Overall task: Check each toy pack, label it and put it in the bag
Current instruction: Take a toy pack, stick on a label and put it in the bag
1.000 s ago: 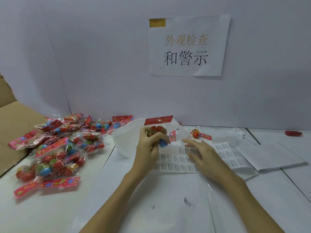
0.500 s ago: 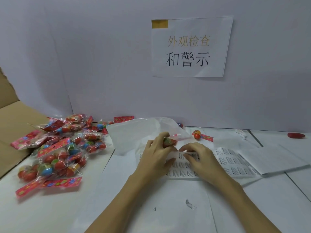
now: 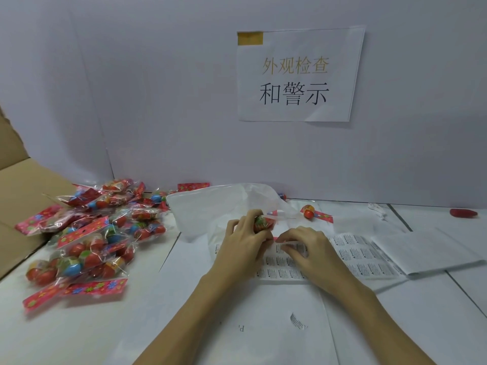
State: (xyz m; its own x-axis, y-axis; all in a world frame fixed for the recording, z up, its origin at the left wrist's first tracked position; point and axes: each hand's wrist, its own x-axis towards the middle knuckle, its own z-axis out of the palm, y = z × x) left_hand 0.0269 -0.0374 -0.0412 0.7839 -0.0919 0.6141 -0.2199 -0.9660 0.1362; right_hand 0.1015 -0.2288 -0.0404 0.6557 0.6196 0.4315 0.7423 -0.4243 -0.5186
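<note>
My left hand (image 3: 243,242) grips a toy pack (image 3: 263,223) of coloured balls, held low over the label sheet (image 3: 350,256). My right hand (image 3: 307,248) rests on that sheet beside it, fingertips curled onto a warning label near the pack. A white translucent bag (image 3: 210,206) lies just behind my hands, its mouth toward them. A heap of toy packs (image 3: 89,233) with red flowered headers covers the table's left side.
A single toy pack (image 3: 315,214) lies behind the label sheet. White paper sheets (image 3: 424,251) lie at the right, a red object (image 3: 463,213) at the far right. A cardboard box flap (image 3: 18,191) stands at the left. A paper sign (image 3: 297,75) hangs on the back wall.
My left hand has lowered the toy pack from upright in front of the bag down to the label sheet. My right hand has shifted left on the sheet to meet it.
</note>
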